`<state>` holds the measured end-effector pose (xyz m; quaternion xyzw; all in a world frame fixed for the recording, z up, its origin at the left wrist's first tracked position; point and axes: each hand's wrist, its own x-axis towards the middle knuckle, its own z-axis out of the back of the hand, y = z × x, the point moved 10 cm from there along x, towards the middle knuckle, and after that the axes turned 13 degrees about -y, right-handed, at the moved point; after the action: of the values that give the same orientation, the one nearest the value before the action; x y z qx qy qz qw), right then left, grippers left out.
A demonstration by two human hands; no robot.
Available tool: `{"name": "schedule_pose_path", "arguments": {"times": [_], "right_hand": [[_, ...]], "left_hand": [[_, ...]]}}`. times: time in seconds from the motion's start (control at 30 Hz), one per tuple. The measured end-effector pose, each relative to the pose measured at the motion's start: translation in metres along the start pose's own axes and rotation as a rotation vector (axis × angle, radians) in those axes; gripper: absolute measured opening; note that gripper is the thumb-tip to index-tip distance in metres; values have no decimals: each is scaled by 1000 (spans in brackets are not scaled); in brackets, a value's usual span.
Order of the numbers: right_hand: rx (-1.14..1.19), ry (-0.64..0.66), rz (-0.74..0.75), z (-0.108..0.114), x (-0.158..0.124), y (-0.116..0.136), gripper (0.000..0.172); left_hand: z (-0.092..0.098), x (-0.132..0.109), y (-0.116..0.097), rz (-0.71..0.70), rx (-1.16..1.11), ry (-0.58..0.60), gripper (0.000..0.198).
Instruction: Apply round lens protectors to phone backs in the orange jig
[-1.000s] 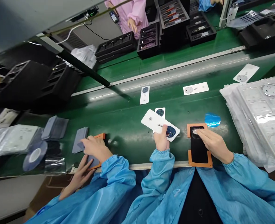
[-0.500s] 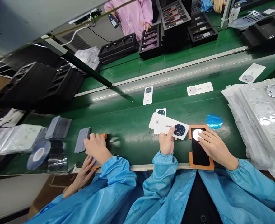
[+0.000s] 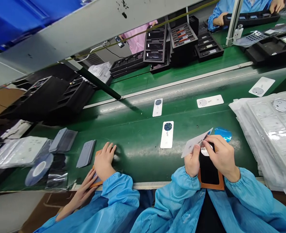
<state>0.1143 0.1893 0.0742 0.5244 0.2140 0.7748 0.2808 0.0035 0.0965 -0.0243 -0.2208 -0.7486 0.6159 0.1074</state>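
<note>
At far left, bagged sheets [image 3: 26,149] lie on the green table [image 3: 135,161], a tape roll [image 3: 39,169] just beside them. Next comes a grey stack [image 3: 85,154], then a co-worker's two hands, one spread over an orange frame [image 3: 96,184], the other at its near side.

Toward the middle, an upper dark-circled card [image 3: 157,110] and a lower dark-circled card [image 3: 166,139] lie flat, apart from each other.

The person's left hand [image 3: 192,162] pinches a white card [image 3: 191,145] between thumb and fingers, tilted above the table at the left of an orange holder [image 3: 211,185]. In that holder lies a black plate [image 3: 209,171], a white disc [image 3: 205,150] partly visible near its top. The right hand [image 3: 221,158] has thumb and fingertips drawn close at the card's raised right end; whether they grip it I cannot tell.

The work here looks midway: the disc is on the plate, but the card is in the air, not settled anywhere. Whether the flat cards are finished or waiting cannot be told.

Blue film [image 3: 223,133] lies beyond the right hand. Two pale-circled cards [image 3: 210,101] rest farther back, and a clear tray [image 3: 266,121] of round pieces stands at far right.
</note>
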Motion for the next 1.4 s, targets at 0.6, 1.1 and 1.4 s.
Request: {"name": "schedule_pose_path", "arguments": {"times": [0.6,1.1,1.4], "right_hand": [[65,-46,-66,5,4,-6,10],[-166,-1,-192,-4,3,-62,11],[-688,346,-336,37,-18,-172,20]], "left_hand": [[-13,-5,-16,-94,77,68,54],[-1,8,8,99,62,-11,54],[39,38,-3,174,-14,-29,55]]}}
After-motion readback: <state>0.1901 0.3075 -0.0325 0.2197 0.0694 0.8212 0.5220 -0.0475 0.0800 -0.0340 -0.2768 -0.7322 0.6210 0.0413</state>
